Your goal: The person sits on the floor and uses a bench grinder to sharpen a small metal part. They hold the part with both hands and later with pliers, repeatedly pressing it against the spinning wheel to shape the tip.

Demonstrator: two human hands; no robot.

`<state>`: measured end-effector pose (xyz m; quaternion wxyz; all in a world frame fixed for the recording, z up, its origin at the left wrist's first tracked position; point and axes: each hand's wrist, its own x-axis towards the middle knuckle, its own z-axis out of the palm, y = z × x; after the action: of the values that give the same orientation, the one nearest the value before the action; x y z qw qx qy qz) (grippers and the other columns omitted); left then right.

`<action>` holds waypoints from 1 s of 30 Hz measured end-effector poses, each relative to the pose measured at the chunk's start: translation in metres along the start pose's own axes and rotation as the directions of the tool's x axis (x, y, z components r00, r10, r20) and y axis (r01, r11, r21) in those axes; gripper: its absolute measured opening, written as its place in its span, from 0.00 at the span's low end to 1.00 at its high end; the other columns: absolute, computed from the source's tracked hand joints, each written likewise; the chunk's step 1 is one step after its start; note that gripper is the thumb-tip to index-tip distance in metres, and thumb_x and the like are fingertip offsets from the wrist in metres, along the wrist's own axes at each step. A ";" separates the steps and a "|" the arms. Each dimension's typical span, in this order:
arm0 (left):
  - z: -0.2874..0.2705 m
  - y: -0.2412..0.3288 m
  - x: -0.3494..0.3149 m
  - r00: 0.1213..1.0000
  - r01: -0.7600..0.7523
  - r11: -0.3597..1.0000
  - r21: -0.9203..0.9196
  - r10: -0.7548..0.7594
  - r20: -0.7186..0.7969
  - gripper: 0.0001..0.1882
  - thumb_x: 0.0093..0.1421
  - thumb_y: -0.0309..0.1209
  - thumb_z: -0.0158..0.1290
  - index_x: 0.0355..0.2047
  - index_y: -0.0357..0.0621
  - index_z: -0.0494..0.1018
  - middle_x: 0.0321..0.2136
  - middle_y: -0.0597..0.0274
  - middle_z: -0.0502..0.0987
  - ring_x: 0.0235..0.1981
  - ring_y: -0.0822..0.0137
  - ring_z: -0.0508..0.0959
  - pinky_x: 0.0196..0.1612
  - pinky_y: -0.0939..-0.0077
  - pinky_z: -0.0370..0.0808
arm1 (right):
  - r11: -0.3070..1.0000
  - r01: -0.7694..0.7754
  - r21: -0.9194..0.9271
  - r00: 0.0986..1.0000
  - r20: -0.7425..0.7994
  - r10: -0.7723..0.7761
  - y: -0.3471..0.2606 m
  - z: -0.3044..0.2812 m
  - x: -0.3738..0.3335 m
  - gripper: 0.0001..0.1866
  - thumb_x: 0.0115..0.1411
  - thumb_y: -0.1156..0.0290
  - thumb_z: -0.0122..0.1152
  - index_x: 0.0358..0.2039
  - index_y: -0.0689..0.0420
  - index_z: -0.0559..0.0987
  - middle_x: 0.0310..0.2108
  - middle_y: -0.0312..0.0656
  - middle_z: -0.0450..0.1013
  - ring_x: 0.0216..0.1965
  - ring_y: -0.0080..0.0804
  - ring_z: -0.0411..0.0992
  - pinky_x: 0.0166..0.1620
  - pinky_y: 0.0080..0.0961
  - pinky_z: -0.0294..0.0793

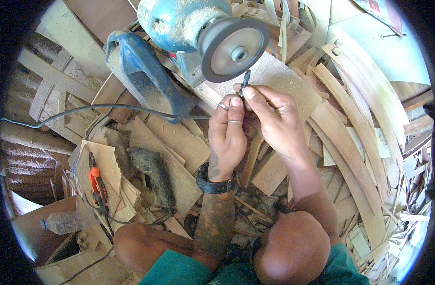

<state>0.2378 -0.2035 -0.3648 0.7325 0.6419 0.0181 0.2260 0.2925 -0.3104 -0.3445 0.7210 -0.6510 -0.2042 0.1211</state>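
A short dark drill bit [246, 77] points upward from the fingertips of both my hands. My right hand [278, 118] pinches it between thumb and forefinger. My left hand [227, 128], with rings and a black wristband, closes its fingers around the lower end, which is mostly hidden. Just beyond the bit is the grey wheel [215, 40] of a blue, dust-covered bench grinder [165, 21]. The bit's tip lies close to the wheel's lower rim; whether they touch, I cannot tell.
A blue metal stand [144, 71] is left of the grinder, with a black cable [151, 111] running past it. Lower left lie a dusty power tool [153, 173], an orange-and-black tool [98, 187] and a plastic bottle [65, 222]. Curved wooden boards [353, 133] and scraps crowd the right.
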 end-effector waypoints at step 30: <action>0.005 -0.004 0.005 0.995 -0.014 0.961 0.275 0.041 -0.096 0.14 0.74 0.35 0.44 0.39 0.36 0.74 0.24 0.56 0.76 0.25 0.70 0.72 0.32 0.70 0.73 | 0.994 0.014 -0.109 0.992 -0.121 -0.027 -0.005 0.005 0.001 0.16 0.70 0.63 0.57 0.42 0.64 0.83 0.25 0.34 0.75 0.26 0.16 0.69 0.29 0.20 0.69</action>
<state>0.2454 -0.2071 -0.3666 0.6316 0.7251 0.0771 0.2634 0.2904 -0.3057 -0.3390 0.6972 -0.6930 -0.1725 0.0623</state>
